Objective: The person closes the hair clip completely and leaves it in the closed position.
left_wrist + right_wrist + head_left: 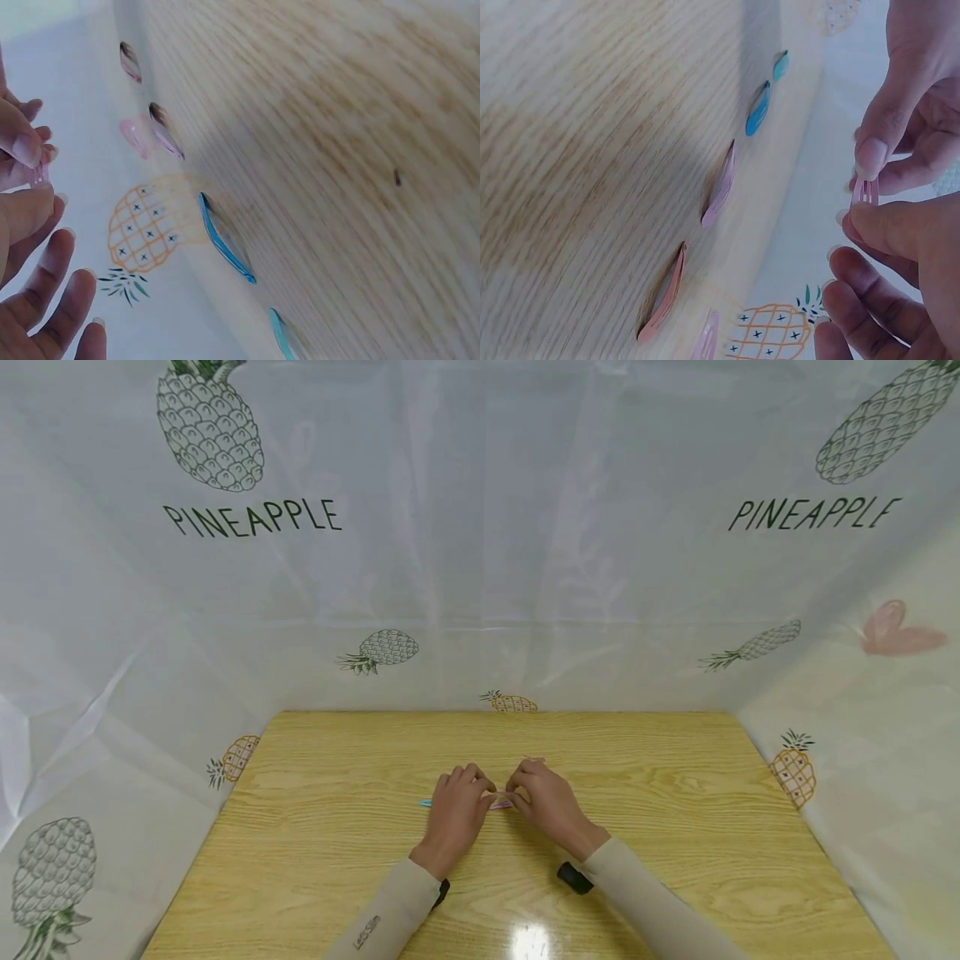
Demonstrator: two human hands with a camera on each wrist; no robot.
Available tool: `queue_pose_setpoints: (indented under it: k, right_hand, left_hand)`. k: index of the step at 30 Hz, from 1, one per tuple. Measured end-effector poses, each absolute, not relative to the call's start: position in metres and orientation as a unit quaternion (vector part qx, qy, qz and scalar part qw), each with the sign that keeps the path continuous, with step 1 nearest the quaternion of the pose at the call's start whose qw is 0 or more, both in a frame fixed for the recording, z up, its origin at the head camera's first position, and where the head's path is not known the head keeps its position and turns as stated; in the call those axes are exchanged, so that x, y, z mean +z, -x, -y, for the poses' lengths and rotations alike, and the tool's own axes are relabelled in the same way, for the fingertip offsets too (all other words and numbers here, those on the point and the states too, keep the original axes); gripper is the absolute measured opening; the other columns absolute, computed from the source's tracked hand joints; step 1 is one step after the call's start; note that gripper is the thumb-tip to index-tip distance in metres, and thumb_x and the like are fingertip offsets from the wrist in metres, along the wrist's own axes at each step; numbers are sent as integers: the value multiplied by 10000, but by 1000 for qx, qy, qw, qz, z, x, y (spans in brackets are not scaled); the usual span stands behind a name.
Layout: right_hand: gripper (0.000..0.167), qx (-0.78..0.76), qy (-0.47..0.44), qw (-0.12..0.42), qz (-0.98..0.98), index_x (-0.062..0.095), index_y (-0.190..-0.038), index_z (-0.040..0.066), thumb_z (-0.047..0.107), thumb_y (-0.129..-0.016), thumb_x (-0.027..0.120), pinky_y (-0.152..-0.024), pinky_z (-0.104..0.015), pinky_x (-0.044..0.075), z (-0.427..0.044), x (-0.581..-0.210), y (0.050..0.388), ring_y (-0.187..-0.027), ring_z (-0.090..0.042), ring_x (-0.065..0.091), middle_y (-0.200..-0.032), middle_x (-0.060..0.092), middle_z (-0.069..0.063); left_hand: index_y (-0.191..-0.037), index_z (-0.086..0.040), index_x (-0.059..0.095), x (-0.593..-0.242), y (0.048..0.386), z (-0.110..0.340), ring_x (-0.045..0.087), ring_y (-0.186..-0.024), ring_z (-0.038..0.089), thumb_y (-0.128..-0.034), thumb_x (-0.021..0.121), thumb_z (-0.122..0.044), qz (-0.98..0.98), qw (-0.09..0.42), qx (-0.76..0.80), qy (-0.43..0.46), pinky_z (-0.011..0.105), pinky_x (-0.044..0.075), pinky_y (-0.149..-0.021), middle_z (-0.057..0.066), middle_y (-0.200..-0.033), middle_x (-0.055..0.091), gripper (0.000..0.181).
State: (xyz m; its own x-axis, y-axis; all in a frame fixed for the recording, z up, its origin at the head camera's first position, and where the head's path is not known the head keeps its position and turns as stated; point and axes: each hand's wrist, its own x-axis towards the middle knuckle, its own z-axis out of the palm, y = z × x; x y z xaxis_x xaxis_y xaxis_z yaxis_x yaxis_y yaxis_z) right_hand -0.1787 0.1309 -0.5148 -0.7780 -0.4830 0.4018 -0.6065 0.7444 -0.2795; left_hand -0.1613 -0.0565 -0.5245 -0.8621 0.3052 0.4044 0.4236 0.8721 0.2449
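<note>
A small pink snap hair clip (865, 192) is held between both hands above the table. My left hand (455, 814) pinches one end between thumb and finger. My right hand (551, 803) pinches the other end, its remaining fingers loosely bent. Below them, a lilac hair clip (720, 187) lies on the wood between a blue clip (757, 112) and a salmon clip (664, 296). A teal clip (781, 66) lies beyond the blue one, at the left end of this row. Another pink clip (135, 139) lies farther back.
The wooden table (315, 860) meets a pale pineapple-print sheet (487, 568) at its back and sides. A black device (575, 877) sits under the right wrist, and a dark band (442, 893) shows at the left cuff.
</note>
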Motion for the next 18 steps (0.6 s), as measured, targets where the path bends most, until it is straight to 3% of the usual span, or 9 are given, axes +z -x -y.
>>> queue_pose_setpoints:
  k: [5,13,18]
  right_hand:
    - [116,205,-300,152,919,765,-886,108,86,-874,878,-798,-360,617,-133,-513,176,-907,-201,706,-928,644,1]
    - [100,217,-302,143,917,781,-898,116,77,-879,872,-685,-275,559,-139,-515,170,-820,-146,624,-925,638,17]
    - [111,233,-307,142,911,769,-890,118,69,-879,869,-693,-286,564,-143,-516,168,-832,-156,630,-936,647,18]
  left_hand:
    - [-1029,-175,809,-525,160,57,597,-927,167,-939,818,-281,950,175,-171,192,355,504,-814,-34,-1016,653,139]
    - [-912,-180,794,-527,156,55,588,-884,159,-920,829,-280,945,181,-187,199,341,496,-789,-39,-986,645,106]
    - [-881,-183,798,-526,153,54,593,-885,158,-897,852,-249,940,180,-202,205,324,490,-775,-43,-980,644,86]
